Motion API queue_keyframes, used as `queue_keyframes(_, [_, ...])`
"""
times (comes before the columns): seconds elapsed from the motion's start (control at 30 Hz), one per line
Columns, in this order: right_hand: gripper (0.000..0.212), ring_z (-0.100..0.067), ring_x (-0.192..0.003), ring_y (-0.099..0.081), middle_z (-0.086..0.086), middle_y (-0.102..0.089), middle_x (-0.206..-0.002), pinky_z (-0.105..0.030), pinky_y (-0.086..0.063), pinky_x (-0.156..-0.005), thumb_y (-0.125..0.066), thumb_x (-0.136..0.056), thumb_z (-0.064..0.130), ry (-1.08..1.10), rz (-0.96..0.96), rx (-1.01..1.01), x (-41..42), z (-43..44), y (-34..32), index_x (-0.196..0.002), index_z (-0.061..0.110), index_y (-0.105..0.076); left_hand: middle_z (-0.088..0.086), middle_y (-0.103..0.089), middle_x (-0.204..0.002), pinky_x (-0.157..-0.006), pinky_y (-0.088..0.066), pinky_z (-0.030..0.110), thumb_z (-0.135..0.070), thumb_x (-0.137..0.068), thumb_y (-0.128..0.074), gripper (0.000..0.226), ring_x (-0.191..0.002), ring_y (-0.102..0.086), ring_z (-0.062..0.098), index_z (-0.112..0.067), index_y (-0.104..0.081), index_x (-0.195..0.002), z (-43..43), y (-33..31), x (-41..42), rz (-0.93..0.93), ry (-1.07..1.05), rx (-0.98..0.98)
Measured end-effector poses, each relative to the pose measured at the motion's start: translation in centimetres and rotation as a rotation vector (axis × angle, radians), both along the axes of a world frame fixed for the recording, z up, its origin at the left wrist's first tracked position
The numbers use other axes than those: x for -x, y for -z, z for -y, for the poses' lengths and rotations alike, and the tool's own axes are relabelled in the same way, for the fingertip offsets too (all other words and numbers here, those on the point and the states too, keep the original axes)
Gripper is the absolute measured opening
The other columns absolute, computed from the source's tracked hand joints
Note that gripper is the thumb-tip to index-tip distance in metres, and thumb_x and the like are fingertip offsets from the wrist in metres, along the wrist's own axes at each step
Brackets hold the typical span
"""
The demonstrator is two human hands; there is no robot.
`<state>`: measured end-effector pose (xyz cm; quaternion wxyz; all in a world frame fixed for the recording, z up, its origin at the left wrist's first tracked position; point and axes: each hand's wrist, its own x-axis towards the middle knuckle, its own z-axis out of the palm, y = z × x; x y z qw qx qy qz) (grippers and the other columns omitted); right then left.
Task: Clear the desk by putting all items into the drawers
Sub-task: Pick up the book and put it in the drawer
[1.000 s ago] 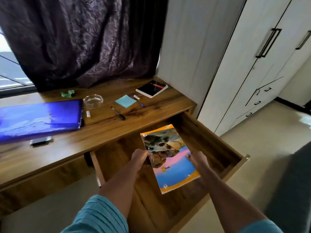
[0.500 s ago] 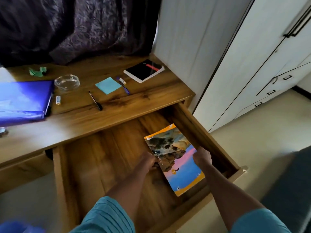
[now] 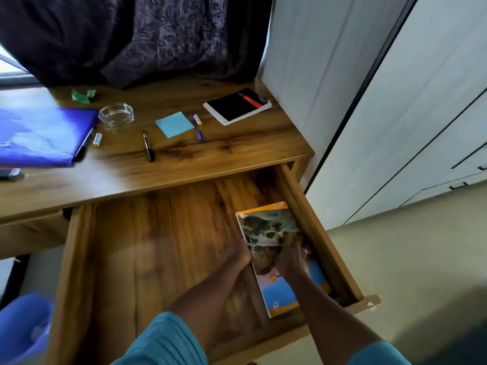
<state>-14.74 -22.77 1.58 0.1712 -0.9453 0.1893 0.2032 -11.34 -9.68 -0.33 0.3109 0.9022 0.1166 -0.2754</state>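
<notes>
The wooden drawer [image 3: 320, 233] is pulled out wide below the desk [image 3: 163, 167]. A colourful exercise book [image 3: 268, 227] lies on the drawer's floor against its right wall. My left hand [image 3: 237, 255] holds the book's left edge. My right hand [image 3: 292, 256] rests on top of its cover. On the desk lie a blue folder [image 3: 39, 135], a glass ashtray [image 3: 116, 114], a black pen [image 3: 148, 146], a blue sticky-note pad [image 3: 174, 124], a blue pen [image 3: 198, 129], a black notebook [image 3: 238, 105], two small batteries [image 3: 97, 139] and a green scrap [image 3: 83, 94].
A dark curtain [image 3: 131, 35] hangs behind the desk. White wardrobe doors [image 3: 408, 127] stand to the right of the drawer. A blue bin [image 3: 23, 327] sits on the floor at the lower left. A dark device [image 3: 10, 173] lies at the desk's left edge.
The book has gone down and to the right, from above the drawer to its floor by the right wall. My right hand has shifted from the book's edge onto its cover.
</notes>
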Motion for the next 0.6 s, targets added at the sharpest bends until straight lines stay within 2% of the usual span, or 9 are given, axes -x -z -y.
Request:
queue_keyframes(0.1, [0.068, -0.044, -0.143, -0.001, -0.013, 0.01, -0.156, -0.055, -0.024, -0.112, -0.044, -0.092, 0.05, -0.059, -0.063, -0.103, 0.3, 0.9, 0.6, -0.148, 0.038, -0.007, 0.014, -0.063, -0.118, -0.094, -0.051, 0.034, -0.014, -0.097, -0.048, 0.025, -0.11, -0.061, 0.027, -0.003, -0.059, -0.117, 0.6, -0.7, 0.2, 0.042, 0.104, -0.097])
queue_keyframes(0.2, [0.071, -0.045, -0.142, 0.005, -0.014, 0.015, -0.156, -0.056, -0.023, -0.112, -0.046, -0.091, 0.048, -0.092, -0.109, -0.094, 0.4, 1.3, 0.7, -0.149, 0.037, -0.004, 0.014, -0.063, -0.117, -0.092, -0.053, 0.035, -0.015, -0.097, -0.048, 0.025, -0.109, -0.062, 0.027, -0.004, -0.059, -0.117, 0.8, -0.6, 0.7, 0.067, 0.097, -0.116])
queue_keyframes(0.27, [0.068, -0.045, -0.141, -0.01, -0.017, 0.001, -0.156, -0.057, -0.027, -0.11, -0.046, -0.092, 0.041, -0.069, -0.125, -0.078, 0.0, 0.8, 0.3, -0.148, 0.033, -0.01, 0.013, -0.063, -0.117, -0.091, -0.054, 0.036, -0.016, -0.098, -0.047, 0.026, -0.108, -0.062, 0.027, -0.005, -0.059, -0.118, 0.8, -0.9, 1.2, 0.093, 0.064, -0.111])
queue_keyframes(0.37, [0.048, -0.036, -0.128, -0.041, -0.015, -0.037, -0.141, -0.052, -0.035, -0.103, -0.047, -0.092, 0.033, -0.069, -0.031, 0.022, -0.6, -0.8, -1.3, -0.137, 0.019, -0.036, 0.013, -0.064, -0.114, -0.088, -0.056, 0.037, -0.02, -0.098, -0.045, 0.027, -0.104, -0.064, 0.026, -0.006, -0.058, -0.117, 0.0, -1.4, 2.2, 0.142, -0.002, -0.028])
queue_keyframes(0.47, [0.035, -0.028, -0.12, -0.05, -0.01, -0.051, -0.13, -0.048, -0.033, -0.102, -0.047, -0.093, 0.03, -0.208, 0.158, 0.132, -1.9, -3.3, -3.4, -0.125, 0.014, -0.05, 0.013, -0.065, -0.109, -0.084, -0.058, 0.035, -0.02, -0.096, -0.049, 0.024, -0.099, -0.065, 0.026, -0.007, -0.061, -0.112, -2.1, -2.7, 2.2, 0.17, -0.091, 0.035])
queue_keyframes(0.57, [0.03, -0.028, -0.115, -0.054, -0.008, -0.058, -0.122, -0.041, -0.036, -0.098, -0.039, -0.096, 0.026, -0.32, 0.301, 0.135, -3.8, -7.3, -5.6, -0.117, 0.013, -0.056, 0.018, -0.066, -0.113, -0.069, -0.059, 0.021, -0.017, -0.098, -0.043, 0.03, -0.102, -0.065, 0.032, -0.003, -0.064, -0.114, -6.1, -4.9, 1.7, 0.196, -0.289, 0.033])
queue_keyframes(0.6, [0.03, -0.028, -0.112, -0.055, -0.009, -0.06, -0.12, -0.039, -0.038, -0.095, -0.039, -0.096, 0.024, -0.34, 0.329, 0.114, -4.4, -8.7, -6.4, -0.115, 0.012, -0.058, 0.018, -0.067, -0.111, -0.07, -0.056, 0.026, -0.017, -0.097, -0.042, 0.031, -0.103, -0.065, 0.034, -0.003, -0.066, -0.112, -7.5, -6.1, 1.5, 0.22, -0.323, -0.017])
